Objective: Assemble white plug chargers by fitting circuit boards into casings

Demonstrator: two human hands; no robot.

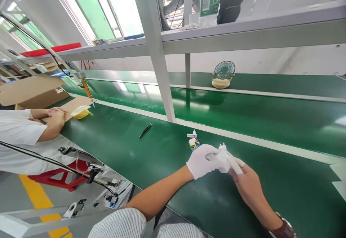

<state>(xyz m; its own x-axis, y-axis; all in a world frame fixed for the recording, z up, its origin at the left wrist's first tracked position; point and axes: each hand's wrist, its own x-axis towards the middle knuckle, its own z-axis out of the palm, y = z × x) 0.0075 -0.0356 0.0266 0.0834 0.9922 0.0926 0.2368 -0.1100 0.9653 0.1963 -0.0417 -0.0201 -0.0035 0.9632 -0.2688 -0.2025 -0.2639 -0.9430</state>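
Observation:
My left hand (201, 162), in a white glove, is closed around a small white plastic plug housing (224, 157) over the green bench mat (162, 158). My right hand (244, 182), bare with white finger cots and a brown watch strap at the wrist, pinches the same housing from the right. Just beyond my hands lie a small circuit board with a yellow part (194, 143) and a white plastic piece (192, 134).
A black pen-like tool (145, 130) lies on the mat to the left. A co-worker in a white shirt (16, 133) rests folded arms by a cardboard box (32, 90) and a yellow sponge (80, 112). A small teal desk fan (223, 74) stands beyond the conveyor belt.

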